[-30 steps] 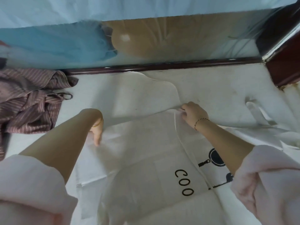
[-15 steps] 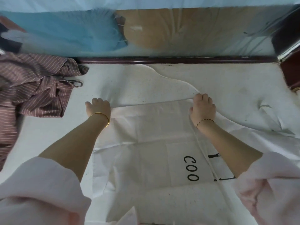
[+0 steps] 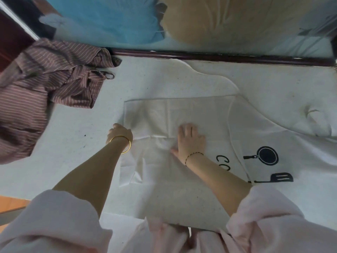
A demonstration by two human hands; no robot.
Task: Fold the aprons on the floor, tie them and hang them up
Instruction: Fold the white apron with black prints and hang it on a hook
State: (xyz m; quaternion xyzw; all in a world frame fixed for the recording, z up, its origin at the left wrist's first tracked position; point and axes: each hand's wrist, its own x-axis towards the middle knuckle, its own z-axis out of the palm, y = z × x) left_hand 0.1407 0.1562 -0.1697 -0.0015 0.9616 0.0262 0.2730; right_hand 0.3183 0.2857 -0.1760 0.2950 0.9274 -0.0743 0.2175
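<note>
A white apron (image 3: 191, 114) with black print of a pan, a spatula and letters lies spread on the pale floor, its left part folded over into a rectangle. My right hand (image 3: 190, 141) lies flat on the folded layer, fingers straight and pointing away. My left hand (image 3: 119, 133) is at the fold's left edge with its fingers curled under out of sight, so its hold on the cloth cannot be made out. A white strap (image 3: 235, 136) runs across the apron beside the print.
A crumpled brown striped apron (image 3: 47, 88) lies in a heap at the left. A dark wooden rail (image 3: 218, 58) runs across the back under blue and tan bedding. Dark red furniture (image 3: 11, 39) stands at the far left. My pink sleeves fill the bottom.
Both hands have come back from the far edge of the fold. The right hand slid left onto the middle of the folded layer and the left hand moved to its left edge.
</note>
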